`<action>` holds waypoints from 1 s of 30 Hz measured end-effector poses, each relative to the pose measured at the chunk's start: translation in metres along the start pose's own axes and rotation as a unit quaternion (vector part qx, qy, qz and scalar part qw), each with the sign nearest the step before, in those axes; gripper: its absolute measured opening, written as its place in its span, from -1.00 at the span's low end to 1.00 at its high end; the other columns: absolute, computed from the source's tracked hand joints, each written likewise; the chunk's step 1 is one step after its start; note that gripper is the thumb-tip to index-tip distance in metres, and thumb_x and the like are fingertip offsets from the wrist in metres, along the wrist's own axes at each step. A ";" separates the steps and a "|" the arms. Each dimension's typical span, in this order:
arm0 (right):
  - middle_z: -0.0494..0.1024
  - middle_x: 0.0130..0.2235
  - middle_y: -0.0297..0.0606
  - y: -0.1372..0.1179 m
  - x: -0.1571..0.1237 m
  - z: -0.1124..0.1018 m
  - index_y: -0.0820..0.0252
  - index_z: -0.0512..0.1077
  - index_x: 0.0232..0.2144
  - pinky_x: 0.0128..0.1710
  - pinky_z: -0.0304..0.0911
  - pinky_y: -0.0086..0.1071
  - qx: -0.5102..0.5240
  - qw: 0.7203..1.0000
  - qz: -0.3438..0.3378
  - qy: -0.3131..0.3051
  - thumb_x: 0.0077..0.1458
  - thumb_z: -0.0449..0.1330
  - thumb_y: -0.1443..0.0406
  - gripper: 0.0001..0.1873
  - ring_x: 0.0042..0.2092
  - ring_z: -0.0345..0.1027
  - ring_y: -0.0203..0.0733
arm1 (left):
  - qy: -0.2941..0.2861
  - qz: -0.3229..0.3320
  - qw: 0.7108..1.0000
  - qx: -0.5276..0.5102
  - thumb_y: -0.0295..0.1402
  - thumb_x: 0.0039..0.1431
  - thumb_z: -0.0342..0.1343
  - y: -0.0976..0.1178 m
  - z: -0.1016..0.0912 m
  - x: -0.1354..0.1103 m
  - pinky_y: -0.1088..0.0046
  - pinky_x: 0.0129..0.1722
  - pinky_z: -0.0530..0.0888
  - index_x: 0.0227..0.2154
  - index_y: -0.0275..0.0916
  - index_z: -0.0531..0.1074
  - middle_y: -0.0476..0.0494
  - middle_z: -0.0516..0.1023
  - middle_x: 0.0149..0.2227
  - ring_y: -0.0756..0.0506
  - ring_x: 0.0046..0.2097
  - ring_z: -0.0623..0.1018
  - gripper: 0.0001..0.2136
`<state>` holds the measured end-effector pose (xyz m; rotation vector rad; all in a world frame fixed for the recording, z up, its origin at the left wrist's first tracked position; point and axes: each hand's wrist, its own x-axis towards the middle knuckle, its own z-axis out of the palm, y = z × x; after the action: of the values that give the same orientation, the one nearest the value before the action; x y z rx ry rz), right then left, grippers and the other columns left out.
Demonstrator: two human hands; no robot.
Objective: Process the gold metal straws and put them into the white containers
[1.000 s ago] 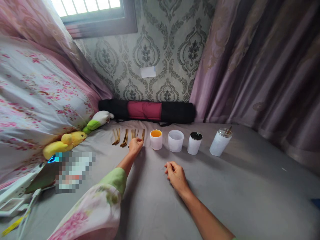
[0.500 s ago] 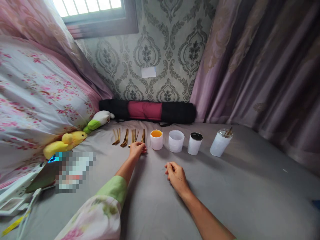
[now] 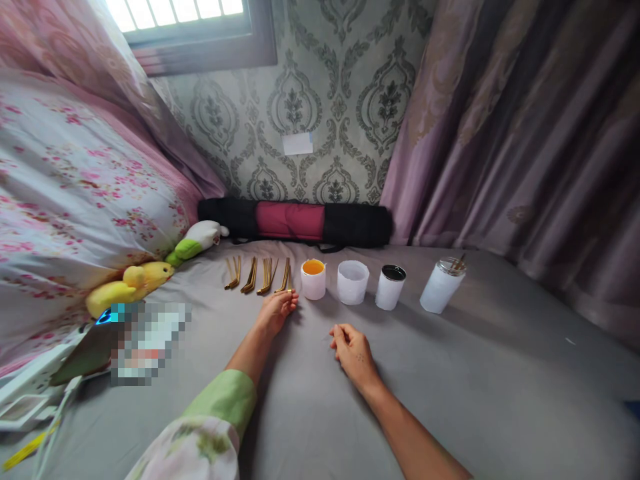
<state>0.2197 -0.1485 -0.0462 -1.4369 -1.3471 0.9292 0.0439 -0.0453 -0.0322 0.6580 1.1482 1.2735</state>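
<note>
Thin, bent, gold-brown sticks that look like drinking straws lie in several small bundles: one at the far left (image 3: 233,273), another beside it (image 3: 249,277), a third (image 3: 267,277) and the rightmost (image 3: 284,275). My left hand (image 3: 278,311) is at the near end of the rightmost bundle, its fingers pinched on a gold straw (image 3: 290,283). Right of it stands a white-wrapped cup (image 3: 313,285) with an orange inside. My right hand (image 3: 354,353) rests on the grey sheet with curled fingers; nothing shows in it.
Beyond stand a translucent white cup (image 3: 353,285), a white cup with a dark inside (image 3: 389,291) and a tilted-looking white jar (image 3: 440,290) with a stick in its lid. A black-and-red roll (image 3: 290,221) lies along the wall. Plush toys (image 3: 150,273) and a power strip (image 3: 40,367) are left.
My left hand has drawn back slightly toward me and to the right, uncovering the third bundle. A straw shows at its fingertips. My right hand has stayed in place.
</note>
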 end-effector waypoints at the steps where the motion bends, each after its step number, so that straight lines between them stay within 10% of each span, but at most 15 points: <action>1: 0.37 -0.58 -0.32 0.000 0.000 0.000 0.26 0.36 -0.45 -0.69 0.00 -0.53 0.001 1.000 0.002 -0.001 0.05 -0.09 0.08 -0.61 -0.65 0.14 -0.40 | -0.002 -0.003 1.000 -0.007 -0.63 -0.07 0.05 0.000 0.000 -0.001 0.64 -0.56 0.40 -0.44 -0.42 0.39 -0.15 0.47 -0.50 0.08 -0.54 0.45 -0.91; 30: 0.38 -0.57 -0.30 0.003 0.000 0.001 0.26 0.37 -0.43 -0.70 0.00 -0.55 0.000 1.000 0.005 -0.004 0.04 -0.09 0.06 -0.59 -0.63 0.16 -0.40 | -0.049 0.076 0.994 -0.056 -0.42 -0.16 0.21 -0.026 0.003 -0.036 0.62 -0.53 0.36 -0.25 -0.37 0.42 -0.14 0.48 -0.45 0.09 -0.49 0.43 -0.67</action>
<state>0.2198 -0.1488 -0.0492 -1.4441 -1.3464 0.9416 0.0600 -0.0847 -0.0438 0.7262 0.9531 1.4071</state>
